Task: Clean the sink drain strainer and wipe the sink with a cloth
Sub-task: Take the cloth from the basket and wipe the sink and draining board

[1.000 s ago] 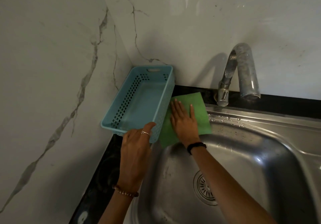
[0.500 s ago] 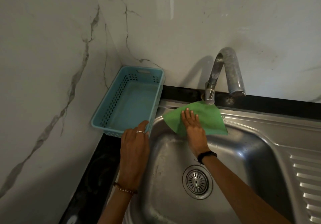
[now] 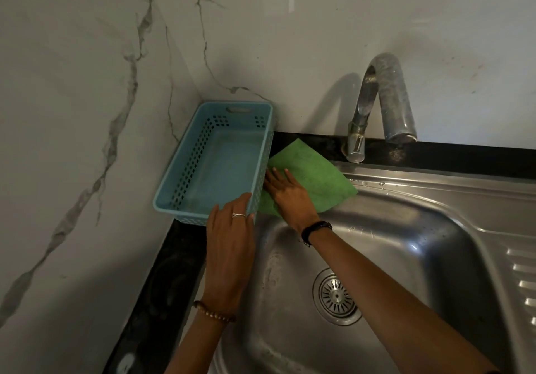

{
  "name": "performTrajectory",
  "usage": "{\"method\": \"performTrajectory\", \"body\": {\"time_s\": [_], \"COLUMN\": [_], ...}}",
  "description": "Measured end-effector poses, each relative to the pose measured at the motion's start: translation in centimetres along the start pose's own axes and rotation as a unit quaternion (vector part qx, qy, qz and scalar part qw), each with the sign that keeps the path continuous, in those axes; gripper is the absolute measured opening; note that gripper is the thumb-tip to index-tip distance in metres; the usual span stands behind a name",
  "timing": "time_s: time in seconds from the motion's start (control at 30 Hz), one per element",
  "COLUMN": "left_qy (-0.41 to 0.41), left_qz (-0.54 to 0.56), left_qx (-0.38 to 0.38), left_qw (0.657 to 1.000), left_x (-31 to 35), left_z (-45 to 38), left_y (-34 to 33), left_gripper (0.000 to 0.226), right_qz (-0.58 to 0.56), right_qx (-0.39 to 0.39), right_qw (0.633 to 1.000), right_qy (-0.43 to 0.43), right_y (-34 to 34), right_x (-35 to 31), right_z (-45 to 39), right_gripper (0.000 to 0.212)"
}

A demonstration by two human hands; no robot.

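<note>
While the right hand (image 3: 287,192) lies flat with its fingers spread on the green cloth (image 3: 313,176), pressing it on the back left corner of the steel sink's rim (image 3: 435,182), the wiping step seems to be in progress and not near its end. The cloth is just beside the blue plastic basket (image 3: 214,156) and partly on the black counter strip (image 3: 464,156) behind the sink, to the left of the tap (image 3: 380,104). The left hand (image 3: 229,246) rests open on the near corner of the basket, fingers over its rim; I judge that it holds the basket aside so the cloth can reach under or beside it, but whether it really grips I cannot tell. The drain strainer (image 3: 336,296) sits in its place at the bottom of the basin and looks free of scraps, so this part is probably done, though small dirt would not show from here. The basin wall on the left (image 3: 272,272) has pale dull marks, and a few water drops lie on the back rim, so I think the bowl, the right side and the ribbed drainboard (image 3: 522,281) remain to be wiped. No brand, label or other writing can be read on the basket, the tap, the sink or the cloth.
</note>
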State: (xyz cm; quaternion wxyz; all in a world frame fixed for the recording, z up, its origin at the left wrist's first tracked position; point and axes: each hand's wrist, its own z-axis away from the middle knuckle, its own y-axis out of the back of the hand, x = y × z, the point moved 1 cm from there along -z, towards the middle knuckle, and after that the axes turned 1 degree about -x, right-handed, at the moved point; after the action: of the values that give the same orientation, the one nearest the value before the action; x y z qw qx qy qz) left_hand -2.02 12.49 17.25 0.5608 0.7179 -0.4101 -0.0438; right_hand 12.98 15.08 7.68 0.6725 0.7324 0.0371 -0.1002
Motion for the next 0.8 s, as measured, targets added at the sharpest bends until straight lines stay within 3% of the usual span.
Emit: {"method": "performTrajectory", "body": {"time_s": [0.13, 0.27, 0.37, 0.5, 0.63, 0.8], "left_qy": [-0.061, -0.147, -0.113, -0.081, -0.08, -0.07], "left_qz": [-0.04, 0.027, 0.096, 0.064, 0.002, 0.01], "left_qx": [0.017, -0.019, -0.121, -0.202, -0.22, -0.172], "left_qw": [0.997, 0.989, 0.981, 0.974, 0.972, 0.983], "left_x": [0.9, 3.4, 4.7, 4.6, 3.1, 2.2], "left_z": [0.3, 0.0, -1.1, -2.9, -5.1, -6.6], "left_y": [-1.1, -3.6, -6.5, -10.4, -12.5, -12.9], "left_gripper": [0.046, 0.052, 0.065, 0.066, 0.063, 0.052], "right_qz": [-0.003, -0.025, -0.042, 0.006, 0.029, -0.047], "right_qx": [-0.015, -0.01, -0.009, -0.004, 0.006, 0.082], "right_qw": [1.0, 1.0, 0.996, 0.994, 0.972, 0.928], "right_qy": [0.007, -0.007, -0.072, -0.107, -0.231, -0.361], "right_y": [0.9, 1.9, 2.6, 3.3, 4.6, 3.8], "right_x": [0.6, 0.9, 2.8, 7.9, 12.1, 10.7], "right_z": [0.2, 1.6, 3.8, 9.2, 15.8, 15.4], "right_gripper": [0.063, 0.045, 0.039, 0.064, 0.083, 0.072]}}
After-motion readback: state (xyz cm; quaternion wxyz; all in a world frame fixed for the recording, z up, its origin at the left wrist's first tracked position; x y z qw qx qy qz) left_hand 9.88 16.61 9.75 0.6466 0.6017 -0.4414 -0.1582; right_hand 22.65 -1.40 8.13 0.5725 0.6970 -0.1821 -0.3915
